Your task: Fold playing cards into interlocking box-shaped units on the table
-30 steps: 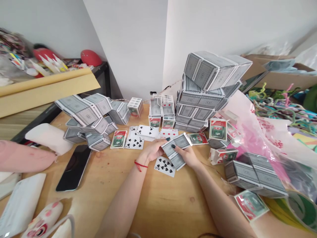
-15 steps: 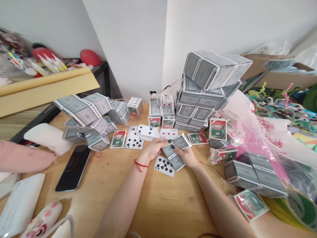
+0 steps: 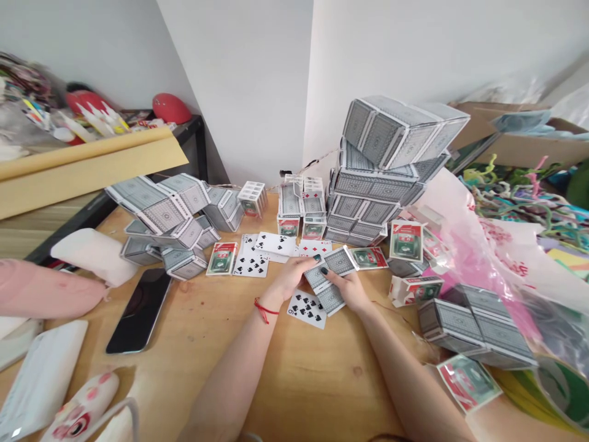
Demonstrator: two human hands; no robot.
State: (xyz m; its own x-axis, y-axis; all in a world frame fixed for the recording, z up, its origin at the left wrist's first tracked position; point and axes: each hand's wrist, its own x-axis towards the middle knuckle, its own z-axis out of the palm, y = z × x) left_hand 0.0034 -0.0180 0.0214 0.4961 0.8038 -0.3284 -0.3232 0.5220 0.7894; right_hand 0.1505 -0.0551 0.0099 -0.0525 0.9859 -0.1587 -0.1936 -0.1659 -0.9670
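Both hands meet over the middle of the wooden table (image 3: 304, 380). My left hand (image 3: 292, 277) and my right hand (image 3: 347, 287) grip a small bundle of grey-backed playing cards (image 3: 329, 276), fingers closed round its edges. A face-up nine of spades (image 3: 307, 308) lies on the table just under the bundle. More face-up cards (image 3: 269, 248) are spread right behind my hands, beside a red and green card box (image 3: 221, 258).
A tall stack of grey card blocks (image 3: 384, 166) stands behind my hands, a lower heap (image 3: 168, 215) at left, more blocks (image 3: 478, 325) at right. A black phone (image 3: 140, 310) lies left. Pink plastic wrap (image 3: 478, 245) and pipe cleaners (image 3: 524, 196) fill the right side.
My hands stay at the card bundle and shift only slightly; the fingers have adjusted their hold on it. The camera has moved a little.
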